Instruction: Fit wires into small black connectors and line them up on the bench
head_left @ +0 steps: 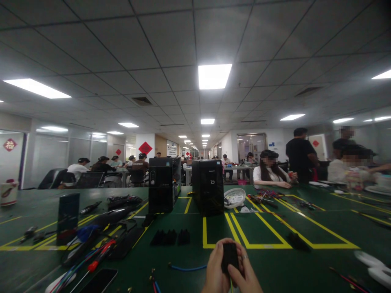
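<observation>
Left hand (214, 262) and right hand (246, 275) both have fingers around this black block (229, 253), probably light and stiff, so pinch its sides.

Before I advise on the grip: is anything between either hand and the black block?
Nothing visible: the left hand and right hand both touch the black block directly. A thin yellowish wire shows just below it, but separates neither hand from the block.

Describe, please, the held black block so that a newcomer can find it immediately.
Over the large green table, nearer than the yellow tape outlines, find the wearer's left hand and right hand. Between them is the black block; unlike the spiky black pieces on the table, it is held.
</observation>
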### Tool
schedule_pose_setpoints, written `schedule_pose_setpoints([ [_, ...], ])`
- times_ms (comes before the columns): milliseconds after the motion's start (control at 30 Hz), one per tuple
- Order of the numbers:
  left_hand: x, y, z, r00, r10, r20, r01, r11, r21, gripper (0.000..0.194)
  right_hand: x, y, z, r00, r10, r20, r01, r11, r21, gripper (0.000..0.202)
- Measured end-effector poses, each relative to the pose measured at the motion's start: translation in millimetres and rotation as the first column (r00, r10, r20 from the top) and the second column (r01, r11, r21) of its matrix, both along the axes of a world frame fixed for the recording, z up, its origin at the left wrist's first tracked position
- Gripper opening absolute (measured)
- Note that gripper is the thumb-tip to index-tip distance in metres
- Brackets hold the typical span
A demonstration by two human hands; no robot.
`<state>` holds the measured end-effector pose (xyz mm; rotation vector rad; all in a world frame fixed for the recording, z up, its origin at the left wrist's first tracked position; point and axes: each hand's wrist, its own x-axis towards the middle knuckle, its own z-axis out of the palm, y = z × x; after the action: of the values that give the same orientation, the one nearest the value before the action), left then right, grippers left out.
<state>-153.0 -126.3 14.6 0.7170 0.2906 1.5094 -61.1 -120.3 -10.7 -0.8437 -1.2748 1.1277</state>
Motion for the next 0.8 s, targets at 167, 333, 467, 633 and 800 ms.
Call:
schedule_pose_setpoints([
  [167, 4, -1, -0.4, 0.999, -0.039, 0.028, 0.038, 0.998, 0.043, 0.027, -1, 0, -1.8, 0.999, -0.05, -0.02, 0.051, 0.997, 0.055, 0.06],
  [333, 5, -2, 1.0, 0.998, -0.045, 0.053, 0.043, 0.998, 0.05, 0.027, 0, -3, 2.2, 0.999, -0.039, -0.008, 0.04, 0.998, 0.054, 0.057],
  [467, 5, -3, 2.3, 0.998, -0.044, 0.043, 0.042, 0.997, 0.059, 0.025, 0, -5, 8.4, 0.999, -0.03, -0.029, 0.032, 0.997, 0.066, 0.056],
  [633, -1, -3, 6.3, 0.999, 0.005, -0.04, -0.005, 1.0, 0.014, 0.028, -9, -12, 15.1, 0.997, -0.021, -0.08, 0.02, 1.0, -0.011, 0.065],
  [800, -17, 4, 11.8, 0.998, 0.058, -0.019, -0.059, 0.996, -0.065, 0.032, -14, -14, 9.0, 0.999, 0.054, -0.01, -0.055, 0.99, -0.134, 0.078],
])
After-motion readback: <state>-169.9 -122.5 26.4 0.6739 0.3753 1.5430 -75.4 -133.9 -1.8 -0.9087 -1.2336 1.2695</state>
